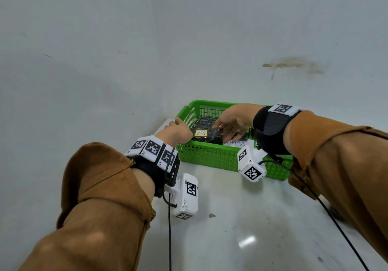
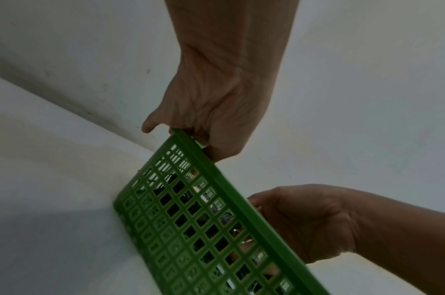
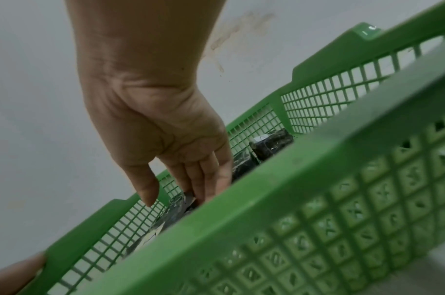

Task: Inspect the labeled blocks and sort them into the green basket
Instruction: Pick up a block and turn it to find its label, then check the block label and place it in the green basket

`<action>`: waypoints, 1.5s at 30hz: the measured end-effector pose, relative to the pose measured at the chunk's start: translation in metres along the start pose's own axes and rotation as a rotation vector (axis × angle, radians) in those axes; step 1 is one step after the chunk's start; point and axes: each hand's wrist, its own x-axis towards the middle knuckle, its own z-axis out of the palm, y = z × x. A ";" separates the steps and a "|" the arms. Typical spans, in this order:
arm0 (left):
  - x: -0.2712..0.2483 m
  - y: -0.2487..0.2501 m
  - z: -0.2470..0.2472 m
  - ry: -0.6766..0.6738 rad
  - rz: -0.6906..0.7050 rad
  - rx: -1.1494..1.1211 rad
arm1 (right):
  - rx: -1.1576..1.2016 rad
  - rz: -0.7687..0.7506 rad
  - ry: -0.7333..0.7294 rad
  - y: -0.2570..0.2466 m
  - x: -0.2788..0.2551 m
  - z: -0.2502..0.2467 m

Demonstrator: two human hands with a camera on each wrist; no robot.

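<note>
The green basket [image 1: 210, 157] stands on the white table in the wall corner, with several black wrapped blocks inside. One block carries a yellow label marked "A" [image 1: 201, 133]. My left hand [image 1: 178, 131] grips the basket's left rim [image 2: 188, 143], fingers curled over it. My right hand [image 1: 233, 121] reaches into the basket from the right. In the right wrist view its straight fingers [image 3: 203, 179] touch the top of a black block [image 3: 178, 205], with the thumb held apart. Another black block [image 3: 271, 143] lies further back. The basket's front wall [image 3: 292, 209] hides the rest.
A white paper [image 1: 237, 144] lettered "NORMAL" lies in the basket's right part. Walls close in behind and left of the basket. The glossy white table [image 1: 231, 218] stretches toward me. Black cables hang from both wrist cameras.
</note>
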 end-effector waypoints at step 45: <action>-0.200 0.229 0.199 -0.320 0.717 0.258 | -0.046 0.245 0.523 0.375 -0.227 -0.090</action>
